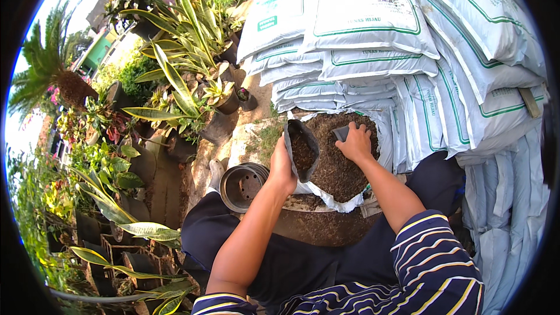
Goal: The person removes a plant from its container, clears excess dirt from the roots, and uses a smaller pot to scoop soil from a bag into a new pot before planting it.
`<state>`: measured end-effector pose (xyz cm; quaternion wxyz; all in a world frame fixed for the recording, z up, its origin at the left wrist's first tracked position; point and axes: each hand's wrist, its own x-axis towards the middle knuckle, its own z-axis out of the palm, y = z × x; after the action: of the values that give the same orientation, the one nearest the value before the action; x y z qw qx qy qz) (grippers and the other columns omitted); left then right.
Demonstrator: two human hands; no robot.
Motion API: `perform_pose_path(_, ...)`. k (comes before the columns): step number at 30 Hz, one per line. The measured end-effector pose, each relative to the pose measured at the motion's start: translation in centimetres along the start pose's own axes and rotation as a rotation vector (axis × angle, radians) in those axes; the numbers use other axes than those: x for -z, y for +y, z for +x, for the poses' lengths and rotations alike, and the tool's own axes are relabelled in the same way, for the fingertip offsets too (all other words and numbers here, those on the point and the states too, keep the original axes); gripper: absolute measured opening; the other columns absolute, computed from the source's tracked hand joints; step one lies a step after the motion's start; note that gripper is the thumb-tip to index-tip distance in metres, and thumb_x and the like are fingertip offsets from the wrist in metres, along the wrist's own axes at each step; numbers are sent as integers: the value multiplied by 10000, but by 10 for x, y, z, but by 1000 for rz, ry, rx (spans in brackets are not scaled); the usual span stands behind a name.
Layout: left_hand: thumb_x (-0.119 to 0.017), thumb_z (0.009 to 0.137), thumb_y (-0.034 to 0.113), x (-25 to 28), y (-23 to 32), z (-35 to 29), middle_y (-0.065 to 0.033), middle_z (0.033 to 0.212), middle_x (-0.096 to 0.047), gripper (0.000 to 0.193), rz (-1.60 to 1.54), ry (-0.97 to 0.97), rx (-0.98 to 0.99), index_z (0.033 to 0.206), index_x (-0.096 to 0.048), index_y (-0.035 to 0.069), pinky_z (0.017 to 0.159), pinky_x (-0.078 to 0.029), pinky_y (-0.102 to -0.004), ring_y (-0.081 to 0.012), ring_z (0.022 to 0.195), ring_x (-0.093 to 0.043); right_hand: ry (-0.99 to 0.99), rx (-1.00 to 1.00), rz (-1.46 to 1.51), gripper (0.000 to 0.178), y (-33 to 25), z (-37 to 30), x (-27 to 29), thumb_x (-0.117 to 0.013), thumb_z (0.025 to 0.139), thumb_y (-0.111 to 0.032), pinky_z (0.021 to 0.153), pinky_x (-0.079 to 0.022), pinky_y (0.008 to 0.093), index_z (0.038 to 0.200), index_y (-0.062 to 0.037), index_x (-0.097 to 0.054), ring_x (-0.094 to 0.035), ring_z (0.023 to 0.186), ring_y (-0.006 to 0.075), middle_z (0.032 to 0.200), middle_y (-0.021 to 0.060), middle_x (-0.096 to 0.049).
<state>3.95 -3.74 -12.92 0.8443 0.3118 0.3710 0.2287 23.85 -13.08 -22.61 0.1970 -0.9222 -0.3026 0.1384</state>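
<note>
My left hand (282,166) is wrapped round the side of a black plastic planting bag (310,168), its mouth open and some brown soil inside. To its right my right hand (357,142) grips a small grey, flat-edged scoop-like piece (340,133), held against the heap of dark soil (341,172). That loose soil fills an opened white sack (345,205) lying in front of me, its torn edges folded outward. The bag stands over the heap's left side. Part of the scoop is hidden by my fingers.
Black round pots (238,203), nested together, stand left of the soil sack. Full white sacks with green trim (367,29) are piled high behind and to the right. Potted snake plants (186,87) and other greenery crowd the left. My legs flank the sack.
</note>
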Motion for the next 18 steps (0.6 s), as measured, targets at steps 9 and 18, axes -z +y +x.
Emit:
perform_pose_path(9,-439,1095,451,7,-3,14,-39,1231,-697,429,-17,12,2,1246,-666,120,1000,-497,-400,-209,1110,-641,-43,-302,338,846,24,29,-8,-839,759,-419,1063,-492,529,1449,-74,-489,-522,1288,497,1419,295,-490)
perform_pose_path(18,-451,1080,418,-23,2,-7,-18,1092,-728,361,35,57,29,1138,-688,153,869,-546,-385,-192,961,-676,-21,-327,962,785,8,28,63,-848,781,-373,790,-584,426,1364,16,-494,-668,1023,263,1184,168,-649)
